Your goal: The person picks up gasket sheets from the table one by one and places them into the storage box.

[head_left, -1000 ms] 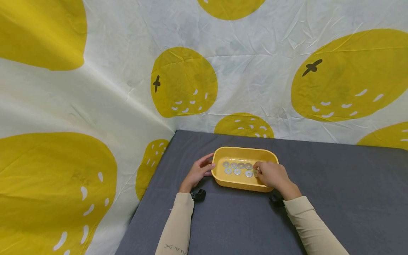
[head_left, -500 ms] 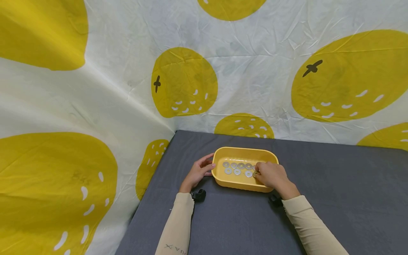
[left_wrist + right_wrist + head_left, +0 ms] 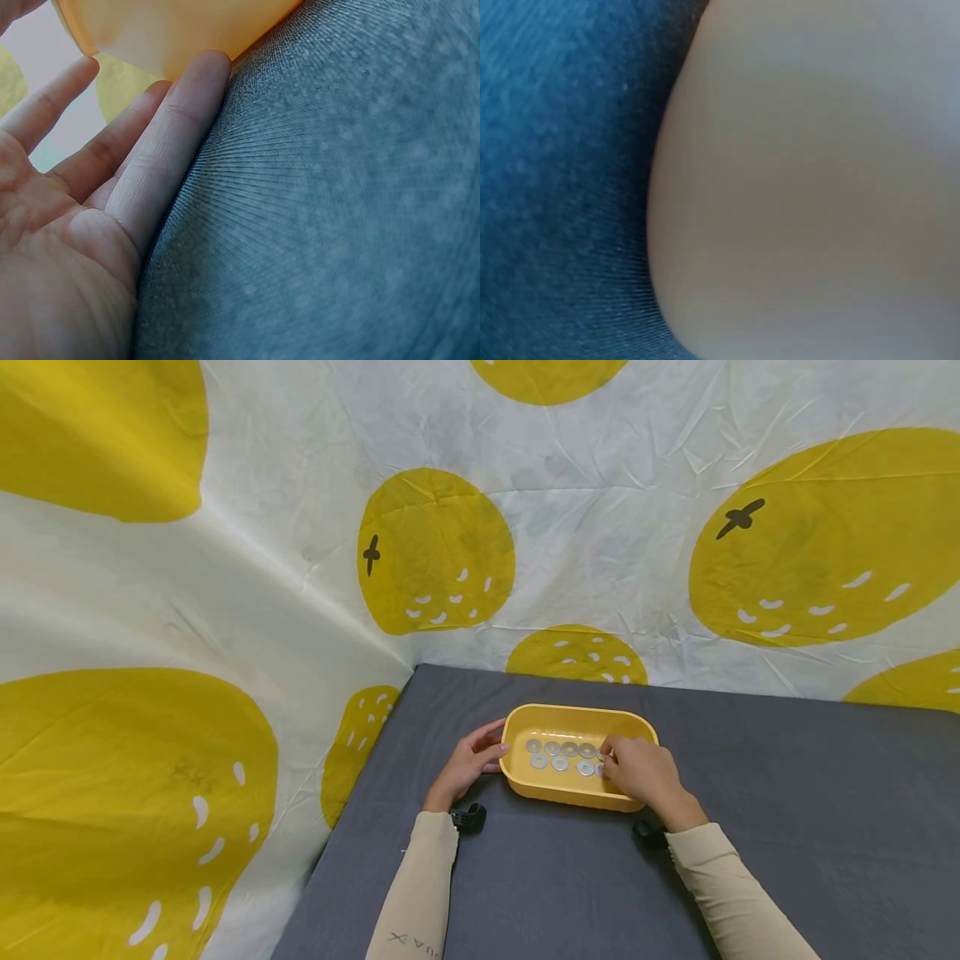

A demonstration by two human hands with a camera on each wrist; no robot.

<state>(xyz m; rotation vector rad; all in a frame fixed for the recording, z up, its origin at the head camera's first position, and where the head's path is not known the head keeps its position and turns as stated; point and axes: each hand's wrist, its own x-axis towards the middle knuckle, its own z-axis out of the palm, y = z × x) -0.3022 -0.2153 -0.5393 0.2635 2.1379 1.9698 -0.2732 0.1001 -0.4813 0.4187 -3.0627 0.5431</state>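
Note:
A yellow plastic tray (image 3: 577, 711) sits on the grey mat (image 3: 570, 877) and holds several flat metal washers (image 3: 560, 763) in two rows. My left hand (image 3: 491, 750) rests its straight fingers against the tray's left outer wall; the left wrist view shows these fingers (image 3: 169, 142) touching the tray (image 3: 172, 30). My right hand (image 3: 609, 757) reaches into the right half of the tray, its fingertips down among the washers. The back of that hand hides whether it pinches one. The right wrist view shows only a pale blurred surface (image 3: 810, 180) over the mat (image 3: 555, 187).
A white cloth with large yellow fruit prints (image 3: 435, 552) hangs behind and to the left of the table. The mat's left edge (image 3: 352, 793) runs close to my left forearm. Black wrist mounts (image 3: 468, 817) sit near both cuffs.
My right hand has shifted slightly up and back inside the tray, near the right end of the washer rows. The left hand has stayed against the tray wall.

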